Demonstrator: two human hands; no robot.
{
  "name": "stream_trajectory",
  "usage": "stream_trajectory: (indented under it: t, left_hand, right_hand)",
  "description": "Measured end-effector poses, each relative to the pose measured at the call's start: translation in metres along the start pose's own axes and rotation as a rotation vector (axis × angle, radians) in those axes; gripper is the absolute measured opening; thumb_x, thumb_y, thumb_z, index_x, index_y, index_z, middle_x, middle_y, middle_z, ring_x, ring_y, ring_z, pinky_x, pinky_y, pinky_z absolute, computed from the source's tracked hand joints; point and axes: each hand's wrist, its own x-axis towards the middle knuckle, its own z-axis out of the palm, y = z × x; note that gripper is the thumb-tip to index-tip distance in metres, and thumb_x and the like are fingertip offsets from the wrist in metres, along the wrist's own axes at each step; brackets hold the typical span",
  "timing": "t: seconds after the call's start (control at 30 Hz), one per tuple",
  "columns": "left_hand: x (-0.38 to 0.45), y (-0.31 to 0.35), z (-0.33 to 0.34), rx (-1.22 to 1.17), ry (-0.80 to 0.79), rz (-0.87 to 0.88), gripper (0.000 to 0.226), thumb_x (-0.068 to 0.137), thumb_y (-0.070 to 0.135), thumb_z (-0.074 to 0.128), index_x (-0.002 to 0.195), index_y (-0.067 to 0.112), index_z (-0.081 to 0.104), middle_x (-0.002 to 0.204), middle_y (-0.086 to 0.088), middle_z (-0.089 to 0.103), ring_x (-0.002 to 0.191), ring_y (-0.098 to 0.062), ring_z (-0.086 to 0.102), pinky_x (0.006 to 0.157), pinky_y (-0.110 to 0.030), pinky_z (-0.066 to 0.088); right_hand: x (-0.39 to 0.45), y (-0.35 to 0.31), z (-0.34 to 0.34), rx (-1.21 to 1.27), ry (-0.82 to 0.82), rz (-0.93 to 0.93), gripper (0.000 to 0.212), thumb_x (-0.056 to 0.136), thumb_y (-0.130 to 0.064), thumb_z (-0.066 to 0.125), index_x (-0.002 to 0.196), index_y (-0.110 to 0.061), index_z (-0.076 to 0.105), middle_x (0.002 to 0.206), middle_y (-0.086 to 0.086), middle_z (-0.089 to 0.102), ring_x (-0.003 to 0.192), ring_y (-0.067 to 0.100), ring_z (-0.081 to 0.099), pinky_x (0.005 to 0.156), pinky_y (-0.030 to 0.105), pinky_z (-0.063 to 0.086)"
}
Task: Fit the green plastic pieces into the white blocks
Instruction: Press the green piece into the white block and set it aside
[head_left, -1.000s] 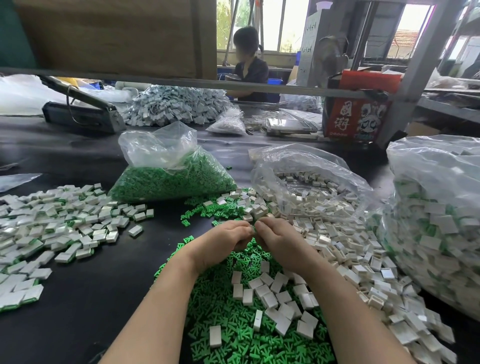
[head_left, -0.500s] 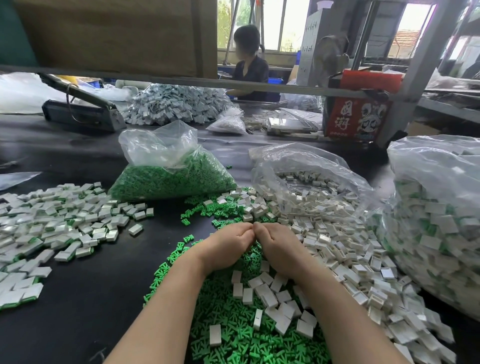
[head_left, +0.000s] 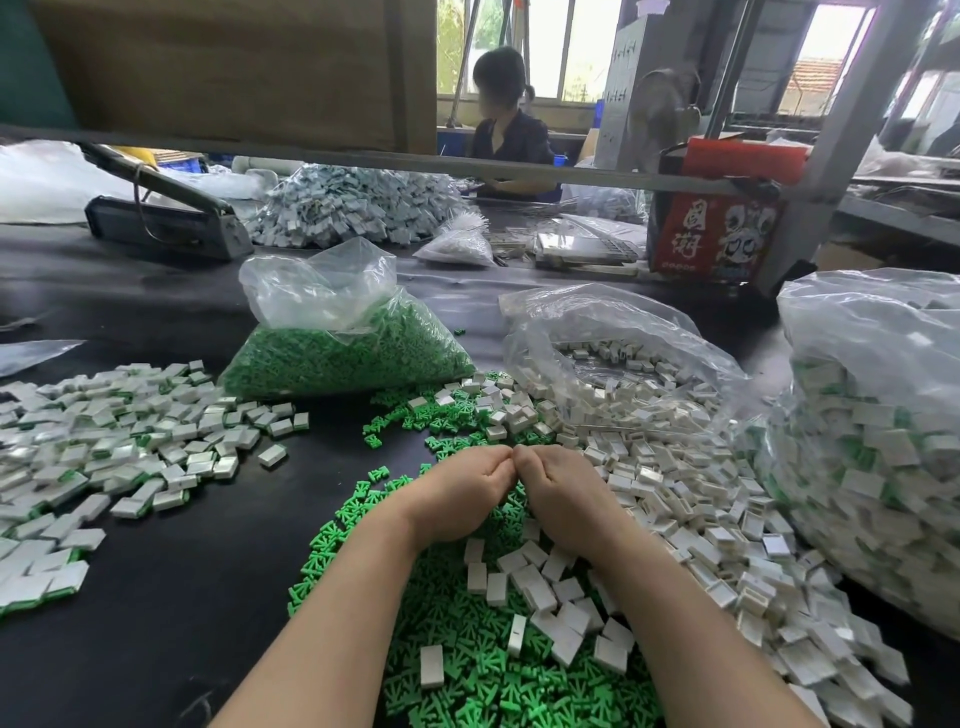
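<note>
Black table (head_left: 156, 623): work surface carrying all stock listed below.

Large clear bag, right edge (head_left: 878, 441): filled with white blocks showing green at their edges.

Clear bag of white blocks (head_left: 613, 364): lying open at centre right, its contents spilling toward the near edge in a broad heap of loose white blocks (head_left: 727, 545).

Clear bag of green pieces (head_left: 348, 348): centre, top bunched, closed end toward the far side.

Spread of fitted blocks (head_left: 114, 457): left side, white with green edges, lying flat and well apart from the hands.

Pile of loose green plastic pieces (head_left: 467, 675): near centre, under and between both forearms, with a scatter of white blocks lying on top of it.

Grey pile of parts (head_left: 353, 208), a sealing tool (head_left: 161, 223) and a red printed box (head_left: 711, 234): far side of the table. A seated person (head_left: 509, 135) beyond.

Left hand (head_left: 457, 499): fingers curled inward, fingertips meeting those of the right hand.

Right hand (head_left: 561, 499): fingers likewise curled, knuckles up.

Both hands sit just above the far end of the green pile, touching at the tips. Whatever is pinched there is hidden by the fingers; cannot tell whether a green piece or a white block is held.
</note>
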Motion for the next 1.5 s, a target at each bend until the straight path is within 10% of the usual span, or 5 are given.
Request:
stream_trajectory:
  t: [0.27, 0.5, 1.5]
  left_hand:
    - [-0.006, 0.009, -0.007, -0.304, -0.022, 0.043, 0.024, 0.106, 0.013, 0.038, 0.106, -0.003, 0.056, 0.082, 0.004, 0.053, 0.073, -0.001, 0.047, 0.068, -0.012, 0.041]
    - [-0.012, 0.001, -0.018, -0.343, -0.065, -0.001, 0.023, 0.103, 0.022, 0.046, 0.088, 0.011, 0.059, 0.082, -0.007, 0.050, 0.083, -0.020, 0.043, 0.083, -0.038, 0.041]
    - [-0.019, 0.014, -0.013, -0.513, -0.115, 0.076, 0.034, 0.101, 0.011, 0.037, 0.069, 0.020, 0.039, 0.061, 0.012, 0.033, 0.055, -0.005, 0.028, 0.053, -0.014, 0.030]
  right_hand:
    - [0.005, 0.000, -0.002, 0.392, 0.030, 0.039, 0.045, 0.099, -0.033, 0.034, 0.057, -0.027, 0.051, 0.048, -0.013, 0.046, 0.049, 0.003, 0.037, 0.056, 0.031, 0.029]
    - [0.006, 0.001, -0.006, 0.513, -0.088, 0.115, 0.043, 0.106, -0.027, 0.031, 0.078, -0.004, 0.055, 0.056, -0.005, 0.044, 0.051, 0.009, 0.038, 0.053, 0.027, 0.032]
    - [-0.003, -0.005, -0.026, 0.721, -0.184, 0.120, 0.039, 0.102, -0.012, 0.044, 0.063, -0.015, 0.042, 0.051, -0.009, 0.034, 0.045, 0.005, 0.029, 0.045, 0.015, 0.028]
